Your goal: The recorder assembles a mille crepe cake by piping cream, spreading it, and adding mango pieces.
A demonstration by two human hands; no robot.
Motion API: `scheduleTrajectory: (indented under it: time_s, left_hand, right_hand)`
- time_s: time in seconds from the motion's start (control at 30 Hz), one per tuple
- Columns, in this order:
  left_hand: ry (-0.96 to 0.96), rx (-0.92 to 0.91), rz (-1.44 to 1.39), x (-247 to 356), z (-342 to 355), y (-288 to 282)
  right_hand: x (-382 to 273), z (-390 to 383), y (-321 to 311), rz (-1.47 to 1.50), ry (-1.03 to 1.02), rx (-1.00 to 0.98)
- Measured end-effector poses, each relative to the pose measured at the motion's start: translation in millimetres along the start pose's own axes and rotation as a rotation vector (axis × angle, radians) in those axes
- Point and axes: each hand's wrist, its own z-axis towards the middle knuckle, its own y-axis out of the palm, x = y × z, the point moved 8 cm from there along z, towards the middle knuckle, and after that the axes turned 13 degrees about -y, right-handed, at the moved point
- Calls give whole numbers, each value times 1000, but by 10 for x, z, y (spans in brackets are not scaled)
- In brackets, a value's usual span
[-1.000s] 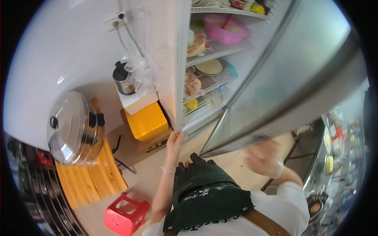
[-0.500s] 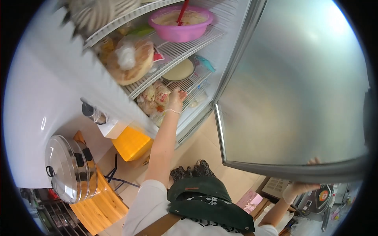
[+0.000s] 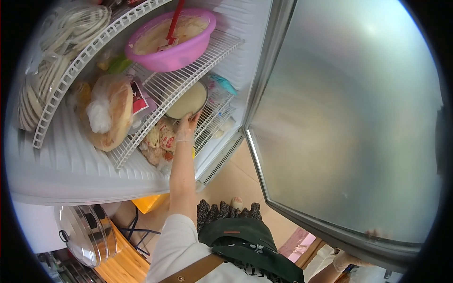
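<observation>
My left hand [image 3: 188,127], in a clear thin glove, reaches into the refrigerator with its fingers closed on the near rim of a round pan [image 3: 188,101]. The pan has a smooth cream-coloured filling and sits on a lower wire shelf. Just below and left of that hand lie bagged foods [image 3: 160,137]. At the lower right my right hand [image 3: 348,260], also gloved, is closed on the bottom edge of the open refrigerator door [image 3: 337,132]; its fingertips are partly hidden behind the door.
On the shelf above stands a pink bowl [image 3: 167,61] of pale mixture with a red-handled tool [image 3: 175,21]. Left of it is a bagged round flat bread [image 3: 113,125]. A stacked steamer [image 3: 85,236] rests on a wooden surface [image 3: 120,254] at lower left, near a yellow box [image 3: 150,203].
My left hand has moved from beside the bagged foods up to the pan's rim. The view has shifted nearer the shelves. My right hand stays at the door and appears lower.
</observation>
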Motion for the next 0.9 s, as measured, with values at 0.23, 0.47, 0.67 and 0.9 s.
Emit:
scheduleTrajectory:
  time_s: [0.23, 0.47, 0.67, 0.9]
  left_hand:
    - [-60, 69, 242, -627, -1089, -82]
    - [-470, 3, 311, -1389, -3237, -955]
    - [-542, 137, 438, -1126, -5319, -1700]
    - [-608, 213, 602, -746, -6381, -2621]
  right_hand:
    - [96, -211, -157, 298, 185, 73]
    - [-460, -579, 81, 447, 52, -173]
    - [-1588, -1279, 297, 330, -194, -343]
    - [-2964, -1876, 940, 175, -652, -466]
